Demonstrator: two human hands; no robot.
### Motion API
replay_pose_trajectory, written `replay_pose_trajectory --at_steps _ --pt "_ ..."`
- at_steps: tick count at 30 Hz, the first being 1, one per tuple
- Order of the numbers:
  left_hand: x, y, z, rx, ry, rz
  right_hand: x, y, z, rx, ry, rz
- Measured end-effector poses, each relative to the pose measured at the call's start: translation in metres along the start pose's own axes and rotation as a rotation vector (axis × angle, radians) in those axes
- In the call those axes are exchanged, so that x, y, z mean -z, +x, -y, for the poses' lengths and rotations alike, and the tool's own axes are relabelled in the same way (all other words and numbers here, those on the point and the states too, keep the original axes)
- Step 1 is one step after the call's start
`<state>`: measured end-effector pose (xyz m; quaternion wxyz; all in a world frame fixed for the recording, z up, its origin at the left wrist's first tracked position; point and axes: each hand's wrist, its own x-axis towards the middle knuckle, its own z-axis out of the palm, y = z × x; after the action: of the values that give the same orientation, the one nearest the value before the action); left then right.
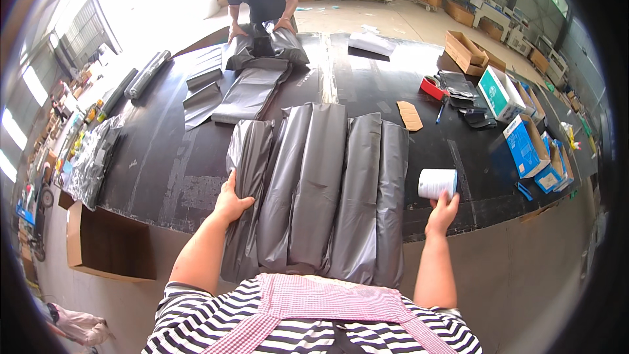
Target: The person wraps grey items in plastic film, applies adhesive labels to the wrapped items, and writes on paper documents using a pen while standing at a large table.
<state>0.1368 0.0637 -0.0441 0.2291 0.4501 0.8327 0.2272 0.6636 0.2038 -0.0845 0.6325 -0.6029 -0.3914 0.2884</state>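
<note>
Gripping the white roll point(434, 183) gently helps: right fingers point(443, 199) hold it, while left fingers point(232, 179), seemingly spread, steady the gray bundle point(251, 157).

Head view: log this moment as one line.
left hand: on gray plastic bundle | right hand: touching white roll | co-worker: across black table, touching gray sheeting

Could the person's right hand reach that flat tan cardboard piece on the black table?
Probably yes: past the white cylindrical roll that the right hand touches, only black tabletop lies before the cardboard piece. The roll may need leaving first.
</note>
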Motion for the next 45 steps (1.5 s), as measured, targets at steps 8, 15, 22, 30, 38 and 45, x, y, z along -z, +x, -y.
replay_pose_trajectory --at_steps 8,15,22,30,38,45 --pt "-0.019 -0.005 -0.046 -0.373 0.410 -0.374 0.037 -0.031 0.016 0.112 -0.013 0.032" --pt "-0.069 0.034 -0.108 -0.007 0.143 0.147 0.002 -0.070 -0.017 0.382 -0.049 0.071" --pt "-0.056 -0.016 -0.080 0.148 0.122 0.112 -0.006 -0.084 0.009 0.633 -0.205 0.226" --pt "0.002 -0.018 -0.043 -0.087 0.365 -0.180 0.022 -0.062 0.002 0.434 -0.151 0.153" --pt "0.012 -0.005 -0.001 0.205 0.193 -0.054 0.052 -0.030 0.007 0.227 -0.031 0.116" --pt "0.015 0.011 -0.070 0.096 0.659 -0.169 0.077 -0.023 0.016 0.304 -0.118 0.006"
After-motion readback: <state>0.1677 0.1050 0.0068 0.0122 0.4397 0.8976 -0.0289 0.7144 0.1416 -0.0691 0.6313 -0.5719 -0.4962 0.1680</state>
